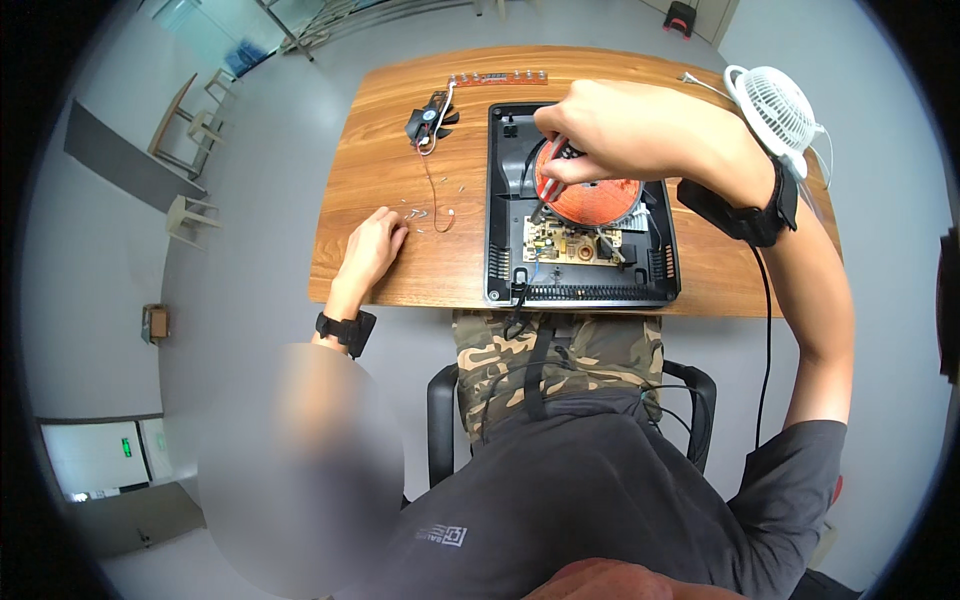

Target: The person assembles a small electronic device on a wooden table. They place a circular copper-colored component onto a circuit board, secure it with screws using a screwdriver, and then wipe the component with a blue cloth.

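And here, a tool (550, 188) is gripped in the right hand (588, 128), its red-and-grey handle closed in the fingers, its shaft angled down toward the circuit board (545, 246), right by the lower-left edge of the orange coil (600, 203). Coil and board are both held within the black case (499, 205), which is set at the table's (370, 140) near edge. Over to the left, the left hand (370, 247) is rested on the wood, fingers curled; whether anything is held beneath them cannot be told from this view. Just beyond its fingertips, small screws (416, 213) are scattered. Farther up, a black fan (428, 121) is laid near a red strip (500, 78), and a white fan (778, 106) is stood at the far-right corner.
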`<act>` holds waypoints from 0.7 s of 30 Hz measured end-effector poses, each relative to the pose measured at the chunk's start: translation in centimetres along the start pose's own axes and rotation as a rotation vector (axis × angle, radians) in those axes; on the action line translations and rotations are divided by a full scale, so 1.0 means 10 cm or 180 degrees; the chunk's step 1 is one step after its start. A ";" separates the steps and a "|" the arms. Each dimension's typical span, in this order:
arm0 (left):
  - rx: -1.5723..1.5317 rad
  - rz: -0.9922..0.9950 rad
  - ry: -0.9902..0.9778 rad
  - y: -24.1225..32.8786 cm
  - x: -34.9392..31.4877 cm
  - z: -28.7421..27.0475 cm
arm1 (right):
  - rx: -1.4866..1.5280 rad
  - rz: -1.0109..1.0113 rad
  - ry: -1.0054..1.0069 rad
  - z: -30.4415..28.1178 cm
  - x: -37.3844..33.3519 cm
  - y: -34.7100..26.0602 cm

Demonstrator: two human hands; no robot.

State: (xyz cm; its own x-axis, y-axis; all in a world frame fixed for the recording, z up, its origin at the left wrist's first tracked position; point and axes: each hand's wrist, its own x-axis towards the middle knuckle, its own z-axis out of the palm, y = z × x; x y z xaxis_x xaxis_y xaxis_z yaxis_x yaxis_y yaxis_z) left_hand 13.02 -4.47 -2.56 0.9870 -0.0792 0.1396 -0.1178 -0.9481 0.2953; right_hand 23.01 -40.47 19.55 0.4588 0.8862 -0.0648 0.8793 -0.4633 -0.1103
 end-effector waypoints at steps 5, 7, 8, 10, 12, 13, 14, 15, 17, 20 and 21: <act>-0.0869 0.0079 0.0204 0.42 0.26 -0.22 | -0.0013 0.0011 0.0023 -0.07 -0.01 0.04; -0.1324 0.0209 0.0056 0.76 0.39 -0.26 | -0.0031 -0.0023 0.0105 -0.10 0.00 0.05; -0.1343 0.0321 -0.0107 0.89 0.47 -0.25 | -0.0031 -0.0097 0.0203 -0.08 0.01 0.08; -0.1390 0.0496 -0.0320 1.10 0.62 -0.21 | 0.0110 -0.0293 0.0530 0.00 0.04 0.16; -0.1691 0.0583 -0.0451 1.23 0.72 -0.11 | 0.0134 -0.0252 0.0465 0.00 0.04 0.16; -0.1841 0.0631 -0.0520 1.29 0.75 -0.08 | 0.0146 -0.0226 0.0433 0.00 0.04 0.15; -0.1785 0.0690 -0.0554 1.34 0.76 -0.09 | 0.0108 -0.0173 0.0341 0.00 0.04 0.15; -0.1831 0.0701 -0.0566 1.36 0.77 -0.06 | 0.0071 -0.0119 0.0254 0.00 0.03 0.14; -0.1923 0.0718 -0.0588 1.38 0.77 0.00 | 0.0055 -0.0118 0.0304 0.03 0.02 0.16; -0.1686 0.0860 -0.0603 1.34 0.77 0.08 | 0.0108 -0.0212 0.0566 0.09 0.00 0.23; -0.1608 0.0890 -0.0595 1.33 0.76 0.09 | 0.0123 -0.0191 0.0547 0.09 -0.01 0.24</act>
State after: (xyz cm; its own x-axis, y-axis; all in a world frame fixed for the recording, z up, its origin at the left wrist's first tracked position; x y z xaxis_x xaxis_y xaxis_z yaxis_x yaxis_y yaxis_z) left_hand 19.07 -17.94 1.59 0.9082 -0.4004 0.1218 -0.3675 -0.6238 0.6898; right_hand 24.96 -41.63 18.43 0.4237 0.8987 0.1132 0.9017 -0.4066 -0.1471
